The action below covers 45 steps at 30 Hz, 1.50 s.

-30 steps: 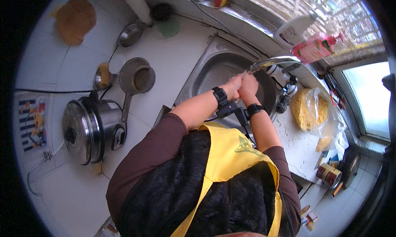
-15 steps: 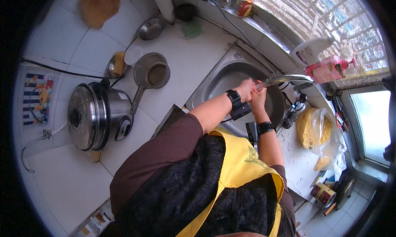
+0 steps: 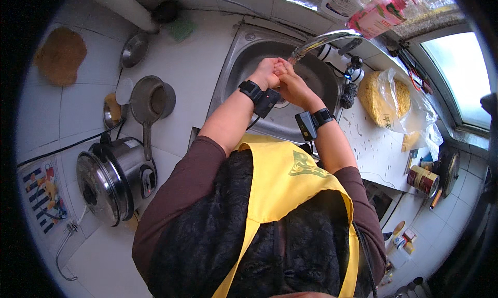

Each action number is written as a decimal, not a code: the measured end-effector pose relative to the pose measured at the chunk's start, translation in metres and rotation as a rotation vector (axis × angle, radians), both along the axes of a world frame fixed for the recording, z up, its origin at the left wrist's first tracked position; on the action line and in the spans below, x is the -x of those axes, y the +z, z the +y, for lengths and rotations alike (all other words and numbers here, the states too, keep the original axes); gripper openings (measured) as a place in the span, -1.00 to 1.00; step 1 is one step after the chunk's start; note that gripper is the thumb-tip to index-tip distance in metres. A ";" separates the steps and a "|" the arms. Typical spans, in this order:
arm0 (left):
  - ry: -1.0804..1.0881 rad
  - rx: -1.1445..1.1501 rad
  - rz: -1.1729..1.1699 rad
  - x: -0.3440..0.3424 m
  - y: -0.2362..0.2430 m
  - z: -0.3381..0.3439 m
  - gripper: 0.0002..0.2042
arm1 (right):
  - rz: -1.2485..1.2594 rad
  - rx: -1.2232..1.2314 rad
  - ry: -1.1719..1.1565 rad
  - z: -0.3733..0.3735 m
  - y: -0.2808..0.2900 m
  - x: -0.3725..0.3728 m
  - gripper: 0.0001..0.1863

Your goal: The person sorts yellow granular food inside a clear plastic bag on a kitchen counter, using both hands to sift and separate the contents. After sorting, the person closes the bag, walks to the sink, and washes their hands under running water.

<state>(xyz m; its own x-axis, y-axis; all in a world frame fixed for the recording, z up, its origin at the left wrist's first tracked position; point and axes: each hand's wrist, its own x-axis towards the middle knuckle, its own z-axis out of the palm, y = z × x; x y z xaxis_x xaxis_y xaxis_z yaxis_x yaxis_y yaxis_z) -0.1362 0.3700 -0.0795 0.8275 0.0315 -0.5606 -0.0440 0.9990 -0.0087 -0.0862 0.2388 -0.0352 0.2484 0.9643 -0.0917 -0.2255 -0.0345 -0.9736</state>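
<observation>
Both hands meet over the metal sink (image 3: 228,65), just below and left of the tip of the chrome faucet (image 3: 327,38). My left hand (image 3: 265,73) is closed, its fingers curled in against the other hand. My right hand (image 3: 298,88) is turned partly palm up, with its fingers bent and pressed to the left ones. Anything between the fingers is hidden. Under the faucet's mouth, a stream of water is hard to make out. Each wrist wears a black strap with a small black box; the left box (image 3: 267,102) hangs over the basin.
On the counter to the left stand a metal saucepan (image 3: 136,96) and a steel electric cooker (image 3: 116,179). A plastic bag of yellow food (image 3: 386,98) lies right of the sink. A pink pump bottle (image 3: 378,18) stands behind the faucet. A tin can (image 3: 423,180) is farther right.
The view has shifted, so the sink, faucet and counter things sit elsewhere in the picture. My hands stay together by the faucet, with the right one now turned more palm up.
</observation>
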 end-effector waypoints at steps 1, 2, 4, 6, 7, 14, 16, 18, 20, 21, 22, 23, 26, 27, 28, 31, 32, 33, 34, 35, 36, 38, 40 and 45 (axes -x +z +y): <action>0.007 0.041 -0.052 0.001 0.001 0.002 -0.77 | 0.296 0.100 -0.028 -0.001 0.003 -0.003 -0.53; 0.018 0.091 -0.040 0.003 0.003 0.005 -0.75 | 0.588 0.135 -0.010 -0.002 0.004 -0.005 -0.54; 0.100 -0.017 0.026 0.004 0.005 0.011 -0.73 | 0.737 0.154 -0.024 -0.004 0.005 -0.010 -0.57; 0.158 -0.156 0.056 0.009 0.009 0.016 -0.71 | 0.839 0.187 -0.122 -0.004 0.003 -0.013 -0.52; 0.156 -0.307 0.093 0.009 0.011 0.015 -0.72 | 0.872 0.115 -0.095 -0.004 0.001 -0.016 -0.49; 0.010 -0.920 0.041 0.013 0.019 -0.016 -0.75 | 1.156 -0.139 -0.141 0.010 -0.007 -0.012 -0.34; 0.091 -0.651 0.010 0.010 0.019 -0.025 -0.75 | 1.239 -0.257 -0.241 0.017 -0.007 -0.008 -0.33; 0.106 -0.467 -0.016 0.008 0.019 -0.033 -0.74 | 1.251 -0.305 -0.274 0.025 -0.007 -0.003 -0.33; 0.068 -0.388 -0.035 0.008 0.018 -0.040 -0.72 | 1.217 -0.289 -0.399 0.030 -0.007 0.000 -0.36; 0.049 -0.350 -0.045 0.008 0.017 -0.043 -0.70 | 1.145 -0.292 -0.414 0.032 -0.007 0.001 -0.38; 0.031 -0.311 -0.056 0.008 0.016 -0.045 -0.69 | 1.085 -0.264 -0.449 0.034 -0.009 0.001 -0.40; -0.003 -0.285 -0.058 0.010 0.016 -0.046 -0.67 | 1.026 -0.236 -0.485 0.037 -0.012 0.002 -0.42; -0.134 -0.233 -0.054 0.014 0.014 -0.044 -0.63 | 0.622 -0.140 -0.595 0.045 -0.026 0.006 -0.46; -0.187 -0.222 -0.051 0.015 0.014 -0.042 -0.62 | 0.542 -0.103 -0.625 0.048 -0.032 0.006 -0.48; -0.245 -0.208 -0.050 0.015 0.015 -0.041 -0.61 | 0.461 -0.122 -0.618 0.050 -0.038 0.006 -0.49; -0.254 -0.146 -0.007 0.014 0.022 -0.038 -0.54 | -0.051 0.025 -0.624 0.049 -0.050 0.009 -0.62; -0.274 -0.141 0.003 0.014 0.025 -0.037 -0.55 | -0.239 0.179 -0.514 0.046 -0.050 0.007 -0.64; -0.292 -0.136 0.012 0.014 0.029 -0.035 -0.55 | -0.466 0.247 -0.455 0.038 -0.049 0.004 -0.63; -0.321 -0.136 0.024 0.013 0.033 -0.036 -0.53 | -0.714 0.178 -0.464 0.027 -0.046 0.001 -0.61; -0.316 -0.137 0.019 0.013 0.037 -0.035 -0.54 | -0.891 0.147 -0.458 0.023 -0.043 -0.002 -0.62; -0.310 -0.139 0.012 0.014 0.040 -0.034 -0.54 | -1.084 0.084 -0.453 0.020 -0.039 -0.005 -0.64; -0.318 -0.169 0.044 0.012 0.043 -0.035 -0.48 | -1.305 0.047 -0.433 0.016 -0.033 -0.010 -0.67; -0.255 -0.180 0.148 0.010 0.043 -0.035 -0.46 | -1.419 0.186 -0.338 0.014 -0.032 -0.013 -0.64; -0.158 -0.287 0.160 0.008 0.027 -0.028 -0.57 | -1.514 0.246 -0.234 0.009 -0.046 -0.007 -0.58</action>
<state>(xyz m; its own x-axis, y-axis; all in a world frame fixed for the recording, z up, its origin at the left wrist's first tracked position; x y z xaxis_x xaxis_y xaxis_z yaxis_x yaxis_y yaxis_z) -0.1440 0.3423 -0.0523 0.7370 0.0851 -0.6705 0.1334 0.9542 0.2678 -0.0796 0.2481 -0.0807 0.3899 0.8914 0.2309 0.9068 -0.3280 -0.2649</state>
